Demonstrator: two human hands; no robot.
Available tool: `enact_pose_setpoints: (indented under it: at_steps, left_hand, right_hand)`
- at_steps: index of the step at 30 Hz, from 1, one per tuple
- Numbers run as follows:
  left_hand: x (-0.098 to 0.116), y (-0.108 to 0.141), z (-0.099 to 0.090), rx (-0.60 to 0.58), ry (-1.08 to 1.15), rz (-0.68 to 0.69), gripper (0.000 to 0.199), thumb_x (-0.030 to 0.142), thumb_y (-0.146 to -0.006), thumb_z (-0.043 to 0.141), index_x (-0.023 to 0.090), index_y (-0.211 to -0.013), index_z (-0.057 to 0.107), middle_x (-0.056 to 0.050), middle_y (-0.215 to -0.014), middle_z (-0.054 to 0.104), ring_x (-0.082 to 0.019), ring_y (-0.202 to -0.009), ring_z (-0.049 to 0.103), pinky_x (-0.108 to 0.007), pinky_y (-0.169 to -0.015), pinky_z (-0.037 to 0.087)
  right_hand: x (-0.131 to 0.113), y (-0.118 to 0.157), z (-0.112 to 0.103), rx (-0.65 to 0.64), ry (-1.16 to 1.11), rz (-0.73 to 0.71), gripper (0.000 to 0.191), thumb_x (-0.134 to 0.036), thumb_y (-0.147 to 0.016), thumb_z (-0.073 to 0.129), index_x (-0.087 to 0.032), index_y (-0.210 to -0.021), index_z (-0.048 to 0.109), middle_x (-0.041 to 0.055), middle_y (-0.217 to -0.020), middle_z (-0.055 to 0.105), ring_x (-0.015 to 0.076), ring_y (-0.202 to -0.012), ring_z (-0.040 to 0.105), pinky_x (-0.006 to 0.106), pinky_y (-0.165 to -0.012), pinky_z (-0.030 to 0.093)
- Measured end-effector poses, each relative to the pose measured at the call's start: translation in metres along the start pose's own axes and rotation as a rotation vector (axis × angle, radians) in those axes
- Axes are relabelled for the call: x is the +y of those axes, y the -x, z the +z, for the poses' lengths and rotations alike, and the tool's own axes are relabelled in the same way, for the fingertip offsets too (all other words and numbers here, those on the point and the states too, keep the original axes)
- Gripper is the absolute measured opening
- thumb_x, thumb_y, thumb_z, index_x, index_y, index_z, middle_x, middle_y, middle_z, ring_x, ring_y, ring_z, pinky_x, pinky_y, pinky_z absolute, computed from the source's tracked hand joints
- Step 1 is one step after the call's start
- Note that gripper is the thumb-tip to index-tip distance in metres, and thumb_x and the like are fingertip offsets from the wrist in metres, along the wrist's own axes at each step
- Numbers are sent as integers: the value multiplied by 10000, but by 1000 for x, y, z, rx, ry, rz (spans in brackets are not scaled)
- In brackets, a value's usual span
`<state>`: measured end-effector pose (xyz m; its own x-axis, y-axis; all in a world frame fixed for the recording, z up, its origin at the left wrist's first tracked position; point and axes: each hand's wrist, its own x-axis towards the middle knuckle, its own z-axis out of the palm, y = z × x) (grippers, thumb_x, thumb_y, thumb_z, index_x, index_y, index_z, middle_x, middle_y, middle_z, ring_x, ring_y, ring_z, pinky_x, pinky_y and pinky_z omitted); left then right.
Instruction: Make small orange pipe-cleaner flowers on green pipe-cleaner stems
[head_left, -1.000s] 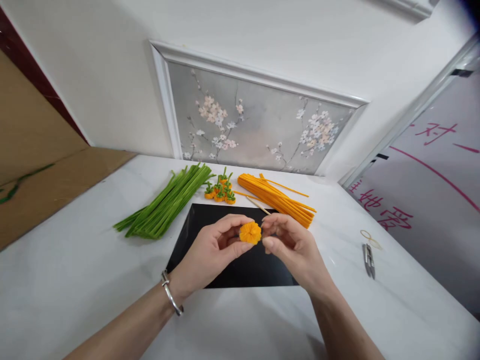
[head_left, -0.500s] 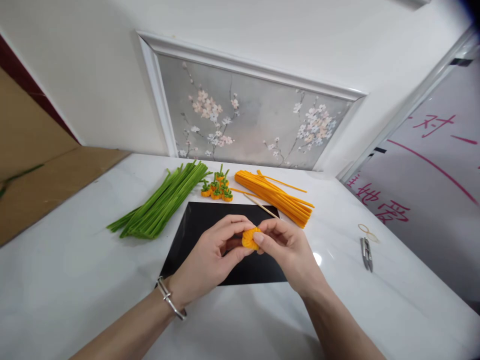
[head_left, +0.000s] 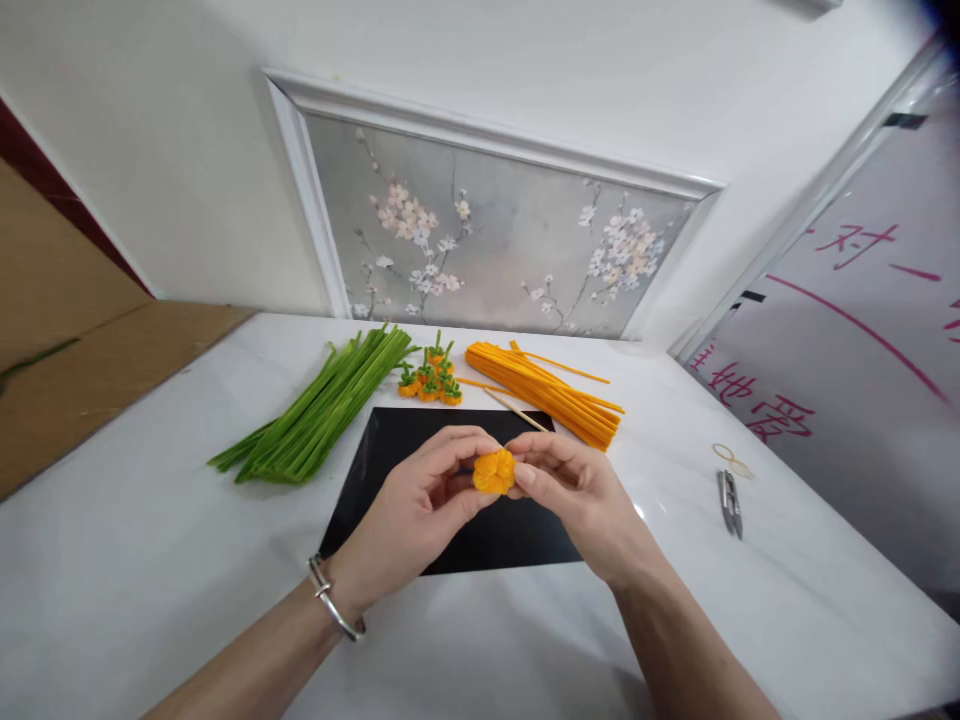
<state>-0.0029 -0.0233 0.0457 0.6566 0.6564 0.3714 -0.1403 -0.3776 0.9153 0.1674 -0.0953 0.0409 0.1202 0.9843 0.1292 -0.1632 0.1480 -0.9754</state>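
A small ribbed orange piece [head_left: 493,471], rounded like a little pumpkin, is held between both hands above the black mat [head_left: 487,540]. My left hand [head_left: 420,505] pinches its left side with thumb and fingers, and a silver bracelet [head_left: 334,600] circles that wrist. From the right, my right hand [head_left: 581,495] grips the same piece, its thumb resting against the edge. Behind the mat stand several small orange pieces with green tops [head_left: 429,375]. Green fuzzy stems [head_left: 322,415] lie in a bundle to the left, orange fuzzy stems [head_left: 551,390] to the right.
A thin wooden stick [head_left: 516,409] lies at the mat's back edge. Small metal snips [head_left: 730,503] and thin pale rings [head_left: 732,460] rest on the right of the white table [head_left: 225,620]. A framed blossom panel [head_left: 495,230] is on the wall behind; cardboard [head_left: 112,370] borders the left.
The orange piece has turned in my fingers, showing more of its ribbed, lobed face. It and both hands have shifted slightly left in view, and the camera has moved a little.
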Motion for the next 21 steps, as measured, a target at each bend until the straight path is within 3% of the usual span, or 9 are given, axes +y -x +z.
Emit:
enact_pose_setpoints:
  at_steps: [21]
  left_hand:
    - [-3, 2, -2, -44, -108, 62, 306, 117, -863, 573, 273, -1122, 625, -41, -1177, 528, -142, -1018, 586, -226, -835, 555]
  right_hand:
    - [-7, 0, 2, 43, 104, -24, 165, -286, -777, 713, -175, -884, 653, -7, -748, 670, 104, -678, 622, 240, -684, 523]
